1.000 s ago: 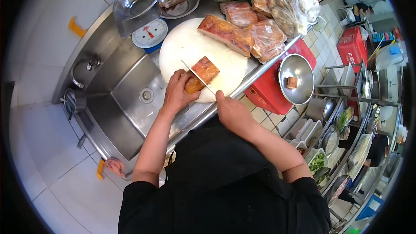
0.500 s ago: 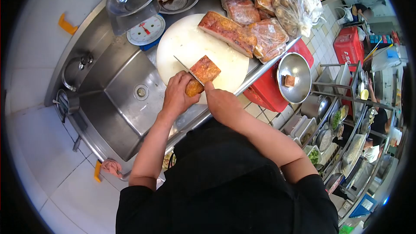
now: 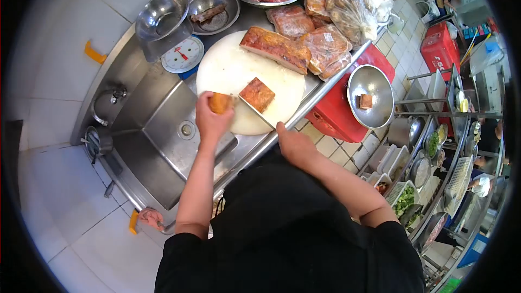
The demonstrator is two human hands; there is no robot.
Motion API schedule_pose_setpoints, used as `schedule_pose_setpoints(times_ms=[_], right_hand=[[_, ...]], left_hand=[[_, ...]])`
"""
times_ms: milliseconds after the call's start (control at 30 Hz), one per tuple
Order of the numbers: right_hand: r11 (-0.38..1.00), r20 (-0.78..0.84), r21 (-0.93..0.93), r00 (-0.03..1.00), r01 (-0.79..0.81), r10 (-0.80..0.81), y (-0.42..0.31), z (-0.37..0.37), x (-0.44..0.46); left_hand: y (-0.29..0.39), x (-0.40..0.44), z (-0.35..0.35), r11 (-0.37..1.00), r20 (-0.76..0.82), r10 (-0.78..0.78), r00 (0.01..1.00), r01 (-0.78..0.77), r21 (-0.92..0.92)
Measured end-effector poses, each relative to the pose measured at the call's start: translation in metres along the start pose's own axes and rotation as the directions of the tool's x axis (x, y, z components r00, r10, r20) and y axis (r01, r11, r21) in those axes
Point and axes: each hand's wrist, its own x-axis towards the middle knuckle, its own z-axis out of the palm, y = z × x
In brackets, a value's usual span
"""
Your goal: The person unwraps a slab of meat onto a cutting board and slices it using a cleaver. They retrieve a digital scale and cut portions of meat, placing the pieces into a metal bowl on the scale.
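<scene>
Meat block (image 3: pixel 257 93): on the white board (image 3: pixel 217 70), below its middle; nearly square from above, so I cannot name a clear long axis; its lower-left side runs from 10 to 4 o'clock.
Knife (image 3: pixel 258 113): blade parallel to that side and right beside it, apparently touching; tip towards 10 o'clock, handle end towards 4 o'clock.
Right hand (image 3: pixel 296 144): fingers closed round the knife's handle; the meat block lies at 11 o'clock from it, across the blade.
Left hand (image 3: pixel 213 119): curled, thumb and fingers gripping the small piece (image 3: pixel 220 103) at the board's 8 o'clock edge; whether that piece touches the board I cannot tell. The meat block lies at 2 o'clock from this hand.
Nearer hand: the left, by a little; a narrow strip of bare board parts its fingertips from the meat block, and the blade stands on that same side.
Long slab (image 3: pixel 275 49): at 1 o'clock from the meat block, well apart from both hands; long axis from 10 to 4 o'clock, much like the blade's.
Round the board: dial scale (image 3: pixel 183 55) at 10 o'clock, wrapped meat (image 3: pixel 325 49) at 2 o'clock, all on the steel desk (image 3: pixel 313 83); steel bowl (image 3: pixel 374 78) at 3 o'clock, off the desk, with a chunk (image 3: pixel 366 101) inside.
</scene>
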Motion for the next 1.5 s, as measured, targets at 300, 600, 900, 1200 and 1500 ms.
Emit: schedule_pose_setpoints(times_ms=[300, 600, 900, 1200, 1500], right_hand=[[0.99, -0.088, 0.124, 0.993, -0.07, 0.081, 0.011, -0.019, -0.007], [0.937, -0.181, 0.347, 0.983, 0.031, 0.034, 0.028, -0.028, -0.073], [0.949, -0.088, 0.312, 0.994, -0.038, 0.069, 0.038, -0.019, -0.079], [0.947, -0.163, 0.31, 0.976, -0.088, 0.144, 0.044, -0.003, -0.055], [0.932, -0.174, 0.354, 0.974, -0.078, 0.147, 0.045, -0.001, -0.057]], left_hand=[[0.014, 0.034, -0.09, -0.054, 0.507, 0.059, 0.86, 0.51, -0.858], [0.12, 0.193, -0.185, 0.928, 0.002, 0.141, 0.99, -0.132, -0.347], [0.123, 0.302, -0.146, 0.717, 0.143, 0.088, 0.986, -0.162, 0.678], [0.12, 0.297, -0.133, 0.667, 0.203, 0.049, 0.978, -0.183, 0.722], [0.114, 0.298, -0.139, 0.696, 0.219, 0.035, 0.975, -0.181, 0.695]])
